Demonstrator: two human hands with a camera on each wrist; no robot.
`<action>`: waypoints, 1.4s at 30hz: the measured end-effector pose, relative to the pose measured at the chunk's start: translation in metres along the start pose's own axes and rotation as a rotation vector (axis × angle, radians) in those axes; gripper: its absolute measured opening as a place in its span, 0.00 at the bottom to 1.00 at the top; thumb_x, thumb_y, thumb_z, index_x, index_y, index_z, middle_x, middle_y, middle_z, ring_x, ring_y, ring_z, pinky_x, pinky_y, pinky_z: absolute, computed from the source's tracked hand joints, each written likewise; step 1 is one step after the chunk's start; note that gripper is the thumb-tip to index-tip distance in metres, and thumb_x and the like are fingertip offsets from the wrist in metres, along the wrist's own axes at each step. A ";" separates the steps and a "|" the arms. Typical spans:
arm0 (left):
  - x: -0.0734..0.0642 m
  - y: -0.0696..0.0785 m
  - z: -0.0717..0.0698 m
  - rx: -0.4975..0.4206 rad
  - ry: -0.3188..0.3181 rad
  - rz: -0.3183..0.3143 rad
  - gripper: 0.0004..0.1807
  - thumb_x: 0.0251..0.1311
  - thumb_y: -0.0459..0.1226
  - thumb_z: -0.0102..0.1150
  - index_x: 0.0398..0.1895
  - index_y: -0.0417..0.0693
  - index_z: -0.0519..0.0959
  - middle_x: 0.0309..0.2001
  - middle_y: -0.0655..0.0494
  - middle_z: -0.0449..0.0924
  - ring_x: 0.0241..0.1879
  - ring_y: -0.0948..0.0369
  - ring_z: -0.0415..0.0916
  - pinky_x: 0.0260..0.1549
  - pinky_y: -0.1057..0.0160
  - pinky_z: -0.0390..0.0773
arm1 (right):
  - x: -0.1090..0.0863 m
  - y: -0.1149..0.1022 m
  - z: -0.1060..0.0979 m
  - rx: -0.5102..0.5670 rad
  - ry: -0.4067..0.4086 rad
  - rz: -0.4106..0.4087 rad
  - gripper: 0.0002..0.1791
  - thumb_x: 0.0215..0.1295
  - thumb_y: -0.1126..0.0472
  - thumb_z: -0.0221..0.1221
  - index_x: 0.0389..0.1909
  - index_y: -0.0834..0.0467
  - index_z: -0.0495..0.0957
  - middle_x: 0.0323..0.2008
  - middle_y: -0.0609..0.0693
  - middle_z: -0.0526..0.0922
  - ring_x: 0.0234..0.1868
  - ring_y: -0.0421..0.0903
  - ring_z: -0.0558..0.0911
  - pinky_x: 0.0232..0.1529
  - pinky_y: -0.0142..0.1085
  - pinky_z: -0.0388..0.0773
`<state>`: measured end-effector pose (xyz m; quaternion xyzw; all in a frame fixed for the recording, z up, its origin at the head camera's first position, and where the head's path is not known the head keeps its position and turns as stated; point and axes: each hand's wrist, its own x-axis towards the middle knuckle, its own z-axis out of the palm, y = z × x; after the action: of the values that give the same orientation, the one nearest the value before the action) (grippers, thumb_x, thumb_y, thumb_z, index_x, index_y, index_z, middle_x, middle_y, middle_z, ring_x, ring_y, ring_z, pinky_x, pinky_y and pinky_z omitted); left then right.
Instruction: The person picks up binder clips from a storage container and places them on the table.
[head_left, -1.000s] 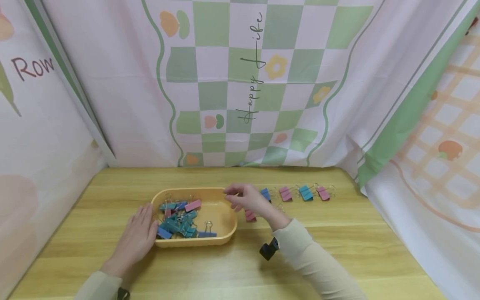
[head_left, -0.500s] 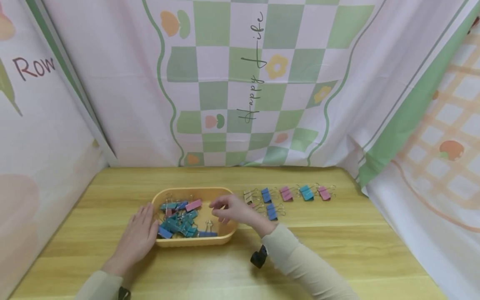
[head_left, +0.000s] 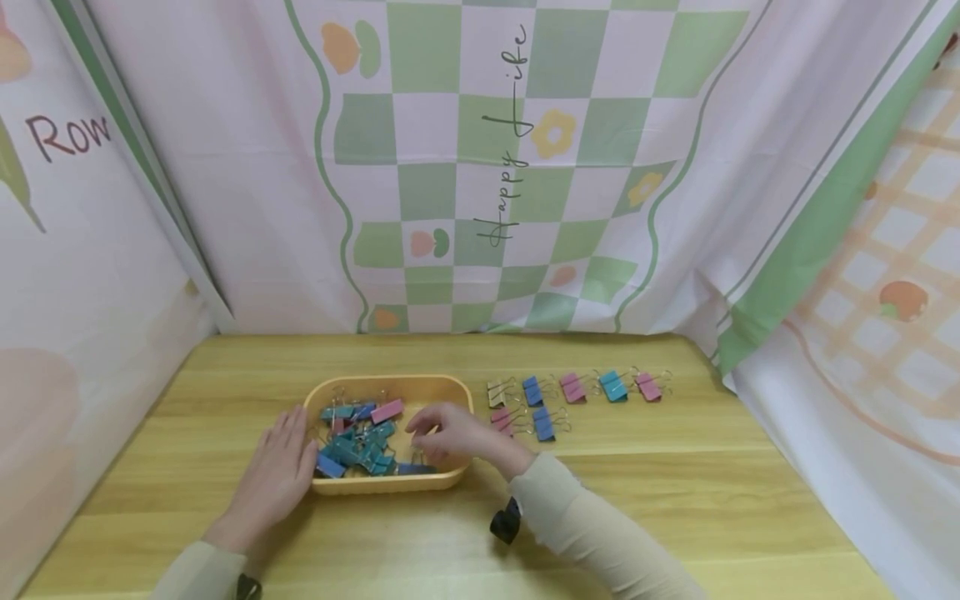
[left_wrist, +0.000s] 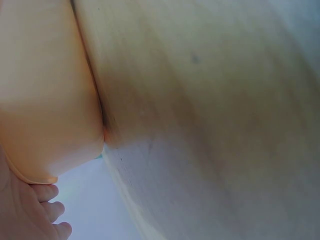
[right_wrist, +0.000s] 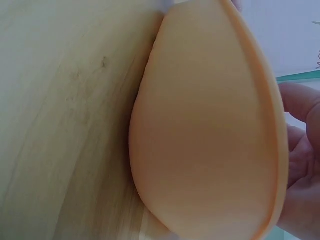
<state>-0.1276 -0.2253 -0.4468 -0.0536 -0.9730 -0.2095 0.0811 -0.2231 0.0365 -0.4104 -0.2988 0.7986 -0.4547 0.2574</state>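
Note:
In the head view my left hand point(head_left: 273, 458) rests against the left wall of a yellow plastic tray point(head_left: 375, 486), fingers extended along its side. Its fingertips show at the rim in the left wrist view. Inside the tray lie binder clips, mostly a teal heap point(head_left: 360, 450) on the left, plus a pink clip point(head_left: 387, 411) at the back. My right hand point(head_left: 446, 433) hovers over the tray's right part, fingers loosely bent and apart, nothing seen between them. Just below its fingertips lies a blue binder clip point(head_left: 415, 469), partly covered. The tray wall hides part of that hand in the right wrist view.
Right of the tray, binder clips stand in two rows on the wooden table point(head_left: 675, 500). The back row runs from a beige clip point(head_left: 497, 394) to a pink clip point(head_left: 648, 387); the front holds a pink clip point(head_left: 501, 422) and a blue clip point(head_left: 543, 424). A patterned curtain point(head_left: 495, 167) hangs behind.
My right hand has moved left and toward the front, from the tray's right rim to above the blue clip, uncovering the clip rows. The left hand stays put.

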 end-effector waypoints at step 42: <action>-0.001 0.003 -0.003 -0.002 0.004 0.002 0.32 0.71 0.44 0.30 0.67 0.27 0.46 0.68 0.31 0.44 0.66 0.38 0.41 0.62 0.41 0.42 | -0.001 -0.002 -0.005 -0.036 0.072 -0.022 0.06 0.60 0.73 0.55 0.34 0.71 0.79 0.25 0.52 0.82 0.22 0.44 0.79 0.24 0.34 0.80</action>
<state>-0.1258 -0.2238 -0.4435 -0.0544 -0.9726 -0.2103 0.0832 -0.2254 0.0396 -0.4059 -0.2955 0.8120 -0.4535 0.2183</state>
